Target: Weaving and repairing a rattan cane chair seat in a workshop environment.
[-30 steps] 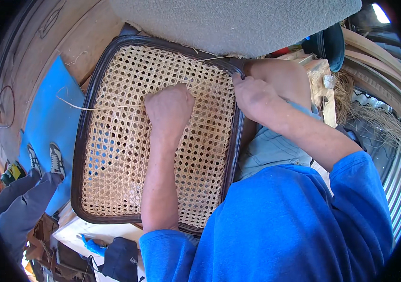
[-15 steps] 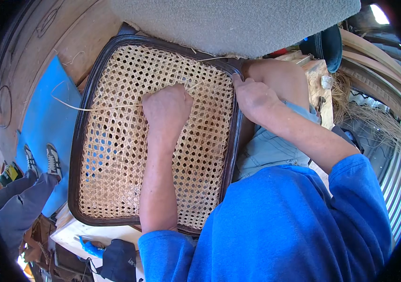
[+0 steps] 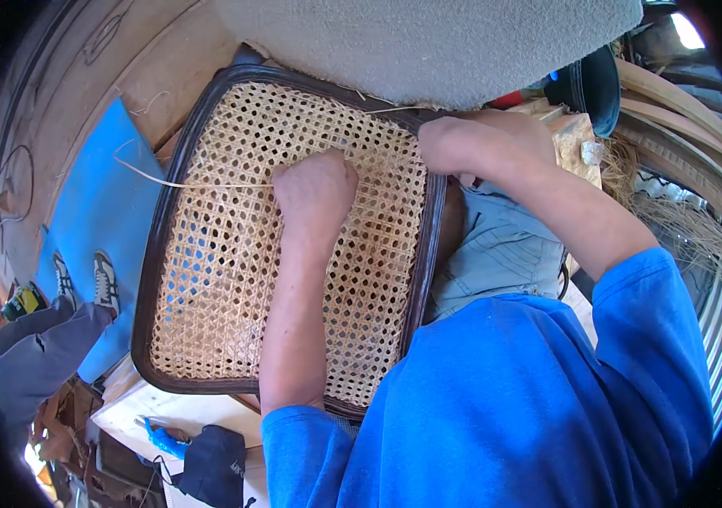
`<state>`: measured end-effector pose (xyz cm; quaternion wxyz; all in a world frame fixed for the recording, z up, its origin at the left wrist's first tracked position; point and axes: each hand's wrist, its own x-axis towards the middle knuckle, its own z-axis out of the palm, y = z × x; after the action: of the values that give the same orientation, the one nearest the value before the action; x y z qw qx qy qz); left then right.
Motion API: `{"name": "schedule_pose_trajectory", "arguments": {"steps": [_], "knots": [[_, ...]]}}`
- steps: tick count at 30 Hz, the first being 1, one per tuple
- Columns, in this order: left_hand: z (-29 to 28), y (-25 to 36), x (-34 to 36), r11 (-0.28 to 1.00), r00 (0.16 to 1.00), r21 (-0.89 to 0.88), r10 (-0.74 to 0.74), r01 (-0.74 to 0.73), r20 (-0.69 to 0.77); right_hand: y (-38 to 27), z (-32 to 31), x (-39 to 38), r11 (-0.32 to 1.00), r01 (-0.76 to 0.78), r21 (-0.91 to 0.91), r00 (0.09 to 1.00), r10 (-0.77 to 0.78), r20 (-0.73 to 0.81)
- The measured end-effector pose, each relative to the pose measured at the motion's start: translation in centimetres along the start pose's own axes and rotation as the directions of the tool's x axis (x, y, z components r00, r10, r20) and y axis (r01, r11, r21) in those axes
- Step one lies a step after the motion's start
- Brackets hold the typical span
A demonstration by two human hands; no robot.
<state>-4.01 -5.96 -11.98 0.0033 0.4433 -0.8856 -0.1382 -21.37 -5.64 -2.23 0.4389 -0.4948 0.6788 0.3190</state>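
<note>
A woven cane panel [image 3: 208,254] in a dark, rounded frame [image 3: 152,313] lies at an angle over my lap. My left hand [image 3: 314,186] is closed on its upper middle, gripping a thin pale cane strand [image 3: 208,184] that trails out past the frame's left edge in a loop. My right hand [image 3: 444,148] is closed at the frame's upper right corner, its fingertips bent down out of sight, so whatever it holds is hidden. Beyond the frame's top edge is a grey, fleecy padded surface [image 3: 428,42].
At left, another person's legs [image 3: 47,343] rest on a blue sheet [image 3: 115,212]. A dark bucket [image 3: 594,93], curved wood strips [image 3: 678,127] and straw-like fibres [image 3: 674,220] are at right. Below the panel, a pale board [image 3: 119,423] carries a dark cloth bag [image 3: 213,466].
My right hand has moved slightly up at the frame's corner, its fingers now curled further over, with the forearm higher. The panel and my left hand appear shifted slightly rightward.
</note>
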Motion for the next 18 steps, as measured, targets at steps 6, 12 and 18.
{"name": "schedule_pose_trajectory", "arguments": {"steps": [6, 12, 18], "knots": [[-2.5, 0.8, -0.2, 0.999, 0.979, 0.006, -0.053, 0.053, 0.196, 3.1, 1.3, -2.1, 0.996, -0.092, -0.020, 0.957, 0.082, -0.277], [-3.8, 4.3, 1.8, 0.995, 0.991, 0.091, 0.035, -0.047, 0.130, 9.0, 7.6, 2.3, 0.983, 0.177, 0.052, 0.755, -0.102, -0.648], [0.4, 6.9, 2.0, 0.979, 0.976, 0.032, 0.200, -0.204, 0.084, 9.4, 8.7, 2.4, 0.916, 0.272, 0.296, 0.790, -0.037, -0.612]]}}
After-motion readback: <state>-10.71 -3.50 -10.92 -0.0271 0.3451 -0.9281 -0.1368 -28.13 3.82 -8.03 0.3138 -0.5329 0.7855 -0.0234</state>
